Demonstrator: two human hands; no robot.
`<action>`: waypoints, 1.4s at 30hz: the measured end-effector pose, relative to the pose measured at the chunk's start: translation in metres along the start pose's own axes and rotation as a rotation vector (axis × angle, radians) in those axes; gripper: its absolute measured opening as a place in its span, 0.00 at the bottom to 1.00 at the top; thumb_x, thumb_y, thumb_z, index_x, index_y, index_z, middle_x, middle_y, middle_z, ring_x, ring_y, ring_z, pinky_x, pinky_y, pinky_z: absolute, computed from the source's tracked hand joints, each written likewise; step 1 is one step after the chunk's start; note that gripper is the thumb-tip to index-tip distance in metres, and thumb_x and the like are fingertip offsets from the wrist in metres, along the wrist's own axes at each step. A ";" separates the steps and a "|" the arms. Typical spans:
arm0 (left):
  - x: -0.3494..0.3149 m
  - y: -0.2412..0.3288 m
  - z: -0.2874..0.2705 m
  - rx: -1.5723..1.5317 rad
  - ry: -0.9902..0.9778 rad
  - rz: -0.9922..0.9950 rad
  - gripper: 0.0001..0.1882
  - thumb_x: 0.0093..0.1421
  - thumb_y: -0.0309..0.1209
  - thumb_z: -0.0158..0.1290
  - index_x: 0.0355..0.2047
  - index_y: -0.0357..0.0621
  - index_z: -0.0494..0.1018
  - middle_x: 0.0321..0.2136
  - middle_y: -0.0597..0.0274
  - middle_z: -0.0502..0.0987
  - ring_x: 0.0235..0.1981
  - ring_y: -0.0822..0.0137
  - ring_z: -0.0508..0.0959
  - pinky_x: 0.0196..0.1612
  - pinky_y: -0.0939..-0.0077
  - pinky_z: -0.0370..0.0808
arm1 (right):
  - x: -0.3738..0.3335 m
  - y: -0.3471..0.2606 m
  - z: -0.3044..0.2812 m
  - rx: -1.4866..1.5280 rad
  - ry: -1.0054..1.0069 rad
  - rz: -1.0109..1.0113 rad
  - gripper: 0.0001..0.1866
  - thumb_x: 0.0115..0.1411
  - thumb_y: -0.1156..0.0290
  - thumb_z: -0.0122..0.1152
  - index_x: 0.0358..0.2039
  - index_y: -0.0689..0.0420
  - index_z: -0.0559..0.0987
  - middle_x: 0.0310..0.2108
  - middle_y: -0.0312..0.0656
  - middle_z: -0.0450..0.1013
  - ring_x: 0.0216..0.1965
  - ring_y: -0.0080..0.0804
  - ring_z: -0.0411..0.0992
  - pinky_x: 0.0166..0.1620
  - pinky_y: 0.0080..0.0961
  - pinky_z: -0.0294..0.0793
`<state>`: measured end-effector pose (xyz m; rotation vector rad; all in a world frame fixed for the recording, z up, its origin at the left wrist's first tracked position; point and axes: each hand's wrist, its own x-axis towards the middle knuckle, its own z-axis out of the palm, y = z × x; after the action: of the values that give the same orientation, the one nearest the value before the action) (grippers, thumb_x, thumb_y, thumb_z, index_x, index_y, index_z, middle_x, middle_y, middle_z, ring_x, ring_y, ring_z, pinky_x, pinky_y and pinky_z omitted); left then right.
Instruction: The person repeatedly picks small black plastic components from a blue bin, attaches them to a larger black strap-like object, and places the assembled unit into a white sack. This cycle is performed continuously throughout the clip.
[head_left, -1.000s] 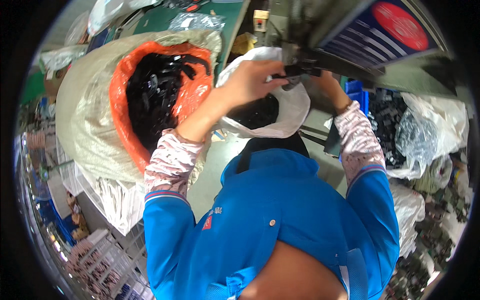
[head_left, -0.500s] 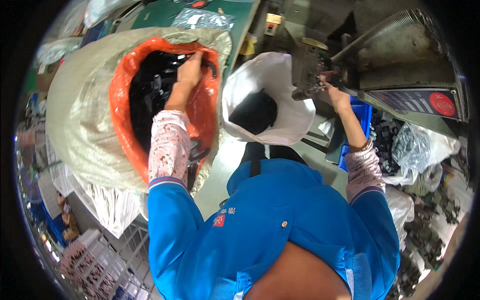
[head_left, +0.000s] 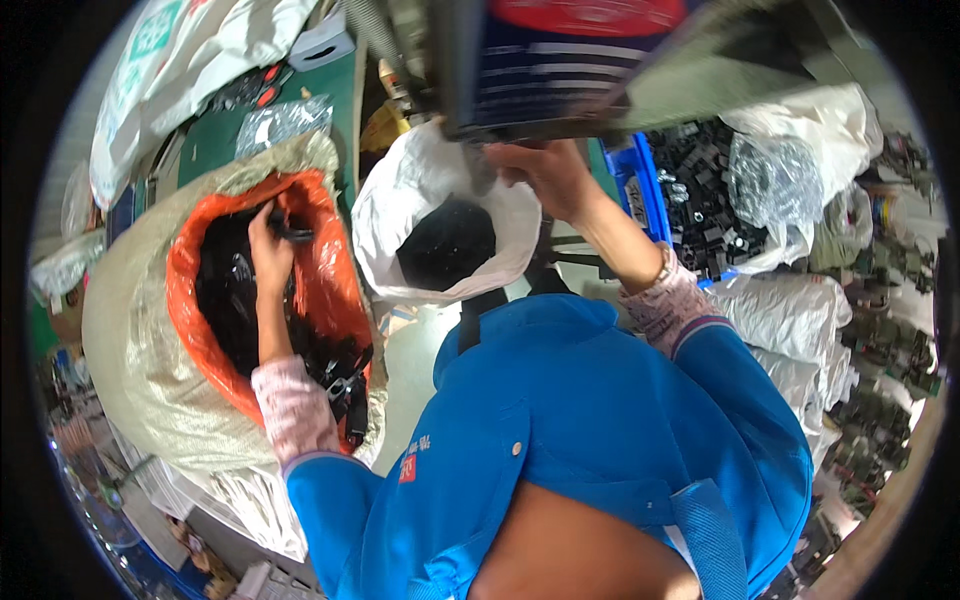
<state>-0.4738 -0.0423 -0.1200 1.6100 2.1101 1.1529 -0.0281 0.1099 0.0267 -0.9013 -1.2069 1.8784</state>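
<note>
My left hand is inside the orange-lined mouth of a large woven sack. Its fingers are closed around a curved black plastic part. Many glossy black parts lie beneath it, against the orange plastic liner. My right hand is at the underside of a metal machine, above the right rim of a white bag. Its fingers look pinched together, partly covered by the machine; what they hold is blurred. Small black pieces fill the bottom of the white bag.
To the right, a blue crate stands beside a heap of small black blocks and clear plastic wrap. White sacks lie below them. A green table extends behind the woven sack. The machine overhangs the top of the view.
The view has shifted, bringing the machine's panel close overhead. My right hand has moved from the machine's front part toward the white bag's rim. My left hand remains in the sack.
</note>
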 end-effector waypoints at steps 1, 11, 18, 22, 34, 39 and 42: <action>-0.016 -0.002 -0.005 -0.361 -0.050 -0.164 0.30 0.54 0.11 0.43 0.60 0.36 0.63 0.55 0.54 0.65 0.53 0.61 0.73 0.57 0.72 0.70 | 0.002 0.003 -0.002 0.075 -0.017 0.050 0.04 0.57 0.73 0.66 0.28 0.59 0.80 0.24 0.36 0.75 0.23 0.25 0.71 0.28 0.22 0.71; -0.095 0.139 0.066 -0.915 0.278 -0.438 0.06 0.63 0.24 0.55 0.40 0.40 0.71 0.36 0.55 0.79 0.33 0.60 0.81 0.39 0.67 0.82 | -0.026 0.033 -0.051 -0.772 0.102 -0.532 0.10 0.57 0.69 0.67 0.39 0.58 0.83 0.29 0.47 0.79 0.29 0.35 0.79 0.34 0.29 0.77; -0.104 0.254 0.170 -1.470 -0.118 -0.683 0.20 0.58 0.18 0.55 0.52 0.36 0.71 0.39 0.61 0.75 0.39 0.69 0.75 0.41 0.71 0.74 | -0.050 -0.004 -0.267 -1.575 0.566 -0.247 0.10 0.56 0.73 0.60 0.40 0.56 0.79 0.34 0.52 0.77 0.36 0.53 0.76 0.37 0.43 0.77; -0.080 0.343 0.241 -1.330 -0.295 -0.722 0.07 0.59 0.21 0.56 0.36 0.43 0.70 0.23 0.66 0.70 0.22 0.73 0.68 0.23 0.79 0.63 | -0.035 0.013 -0.303 -1.709 0.351 -0.168 0.10 0.55 0.73 0.58 0.38 0.55 0.73 0.34 0.52 0.73 0.35 0.56 0.75 0.37 0.47 0.76; -0.039 0.482 0.320 -1.188 -0.711 -0.234 0.20 0.60 0.28 0.59 0.52 0.36 0.71 0.40 0.55 0.78 0.40 0.63 0.81 0.42 0.68 0.81 | -0.121 -0.089 -0.270 -0.322 -0.198 -0.065 0.16 0.60 0.72 0.64 0.46 0.65 0.75 0.41 0.44 0.78 0.39 0.26 0.77 0.41 0.24 0.78; -0.062 0.471 0.319 -1.139 -0.689 -0.402 0.20 0.59 0.25 0.59 0.51 0.34 0.71 0.39 0.52 0.78 0.40 0.60 0.81 0.42 0.65 0.82 | -0.152 -0.069 -0.311 -1.439 -0.214 -0.163 0.04 0.53 0.77 0.58 0.30 0.62 0.79 0.31 0.45 0.72 0.37 0.50 0.73 0.38 0.39 0.76; -0.073 0.462 0.327 -1.195 -0.698 -0.451 0.18 0.59 0.22 0.58 0.49 0.33 0.71 0.40 0.49 0.78 0.40 0.57 0.81 0.40 0.63 0.83 | -0.144 -0.046 -0.329 -1.948 -0.493 -0.273 0.06 0.55 0.71 0.56 0.27 0.57 0.80 0.33 0.43 0.73 0.39 0.44 0.74 0.37 0.37 0.75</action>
<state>0.0776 0.0706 -0.0255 0.7153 0.8858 1.0859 0.3308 0.1436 -0.0100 -0.9232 -3.2278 0.1168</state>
